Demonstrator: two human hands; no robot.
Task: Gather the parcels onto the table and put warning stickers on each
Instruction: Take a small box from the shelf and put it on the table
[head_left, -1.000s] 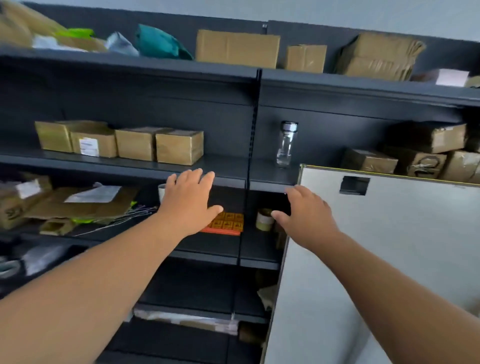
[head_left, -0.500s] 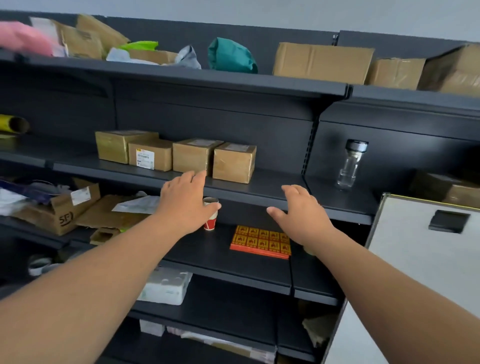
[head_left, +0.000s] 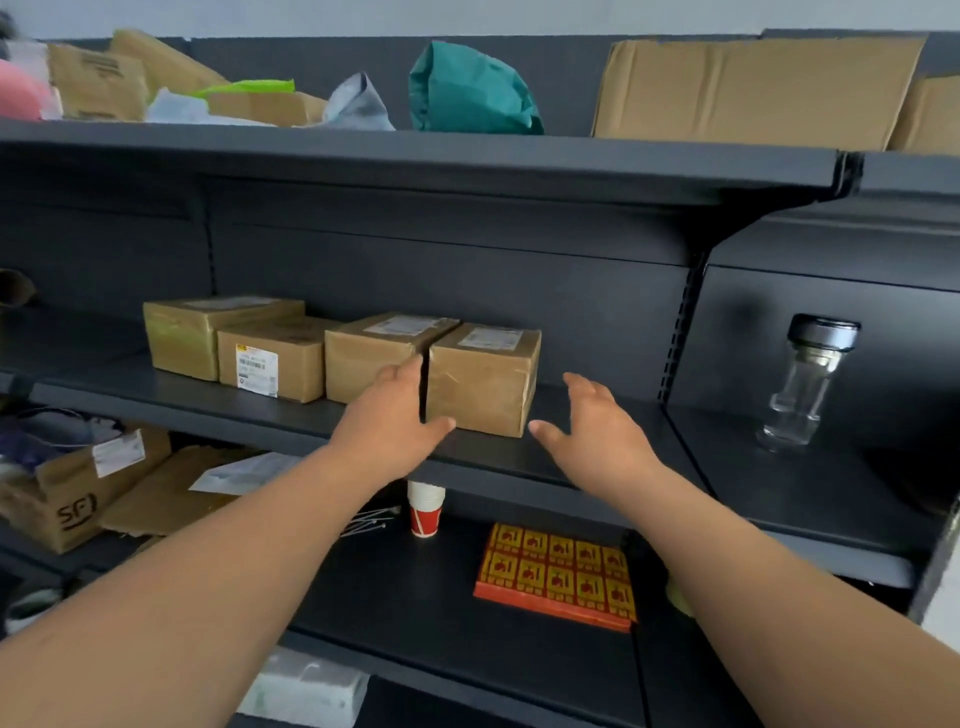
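Several taped brown parcels stand in a row on the middle shelf (head_left: 597, 457). The rightmost parcel (head_left: 485, 376) sits between my hands. My left hand (head_left: 392, 423) is open, its fingers reaching into the gap at that parcel's left side, beside the neighbouring parcel (head_left: 374, 353). My right hand (head_left: 592, 426) is open just right of the parcel, a little apart from it. Two more parcels (head_left: 270, 358) (head_left: 182, 332) stand further left. A red and yellow sheet of warning stickers (head_left: 561, 574) lies on the shelf below.
A glass jar (head_left: 802, 384) stands on the shelf to the right. A red and white paper cup (head_left: 426, 512) and an open SF carton (head_left: 62, 493) sit on the lower shelf. Cardboard boxes (head_left: 748, 93) and a green bag (head_left: 467, 91) fill the top shelf.
Both hands rose from the lower shelf level to the middle shelf and now flank the rightmost parcel. The view swung left, taking the white board out of sight.
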